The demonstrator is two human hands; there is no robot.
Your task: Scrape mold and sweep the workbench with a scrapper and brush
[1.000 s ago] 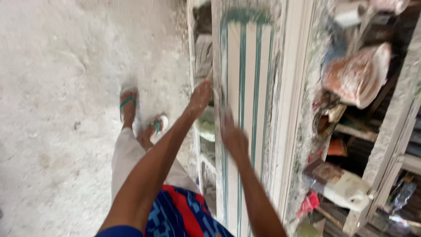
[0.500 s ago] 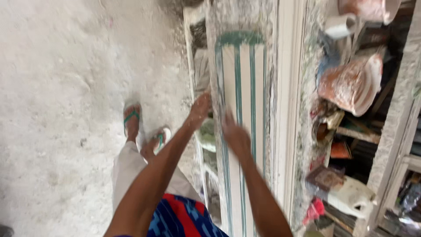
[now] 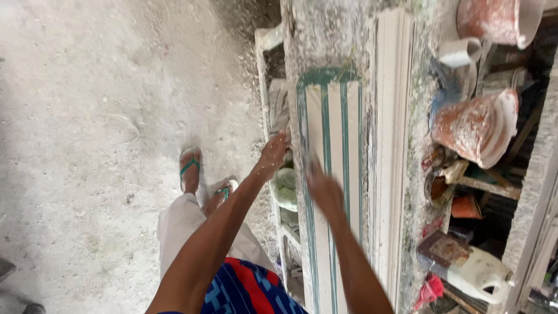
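From the head view, a long white moulding form (image 3: 331, 174) with green lengthwise ribs is seen lying on a dusty workbench (image 3: 325, 35), running from far to near through the middle of the scene. The left hand (image 3: 272, 156) is laid at the form's left edge, fingers loosely extended against it; whether anything is gripped cannot be told. The right hand (image 3: 325, 192) is pressed flat on the form's top, just right of the left rib, its fingers blurred and spread rather than clenched. Two feet in green-strapped sandals (image 3: 190, 166) are planted on the powdery floor (image 3: 87, 116) to the left. On shelves to the right, dust-caked orange buckets (image 3: 476, 125) and, nearer, a white plastic jug (image 3: 479, 273) are stored.
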